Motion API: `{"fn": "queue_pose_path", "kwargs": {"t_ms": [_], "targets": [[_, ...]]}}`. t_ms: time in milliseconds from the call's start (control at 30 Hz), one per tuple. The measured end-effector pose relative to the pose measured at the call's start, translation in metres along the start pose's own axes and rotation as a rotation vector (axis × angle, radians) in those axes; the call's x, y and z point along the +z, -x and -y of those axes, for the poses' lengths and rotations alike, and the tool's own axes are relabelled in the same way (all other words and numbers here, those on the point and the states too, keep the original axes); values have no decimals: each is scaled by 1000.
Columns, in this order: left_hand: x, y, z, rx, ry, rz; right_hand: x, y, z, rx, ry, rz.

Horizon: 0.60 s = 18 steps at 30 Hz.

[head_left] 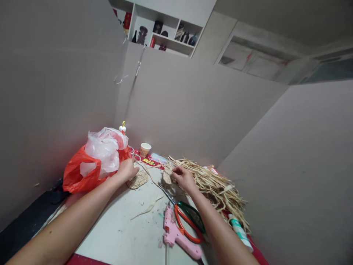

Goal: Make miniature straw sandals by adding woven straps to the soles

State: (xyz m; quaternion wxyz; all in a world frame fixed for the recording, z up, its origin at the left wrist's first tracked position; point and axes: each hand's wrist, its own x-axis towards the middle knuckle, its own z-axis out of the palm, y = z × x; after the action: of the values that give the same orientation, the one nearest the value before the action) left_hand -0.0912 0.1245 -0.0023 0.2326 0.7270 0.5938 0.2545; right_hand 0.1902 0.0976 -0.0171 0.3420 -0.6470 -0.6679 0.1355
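Note:
My left hand (127,170) is closed, resting on a small round woven straw mat (138,180) on the white table (124,232). A braided strand (150,175) runs from the mat toward my right hand (183,177), whose fingers are pinched on a piece of woven straw (167,176). Beside and behind the right hand lies a heap of dry straw strips (217,186).
A red bag holding white plastic (93,162) sits at the left, with a paper cup (145,149) behind. Scissors with red and green handles (184,215), a pink glue gun (176,235) and a glue bottle (239,232) lie near. Cardboard walls enclose the table.

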Motion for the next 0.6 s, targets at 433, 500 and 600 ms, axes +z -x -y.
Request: {"fn": "queue_pose_path", "kwargs": {"t_ms": [433, 500, 600], "targets": [[18, 0, 8, -47, -60, 284, -26, 10, -1, -7, 254, 283], [19, 1, 10, -79, -5, 316, -28, 8, 0, -25, 258, 389], [18, 2, 10, -110, 107, 351, -32, 2, 10, -60, 235, 485]]}}
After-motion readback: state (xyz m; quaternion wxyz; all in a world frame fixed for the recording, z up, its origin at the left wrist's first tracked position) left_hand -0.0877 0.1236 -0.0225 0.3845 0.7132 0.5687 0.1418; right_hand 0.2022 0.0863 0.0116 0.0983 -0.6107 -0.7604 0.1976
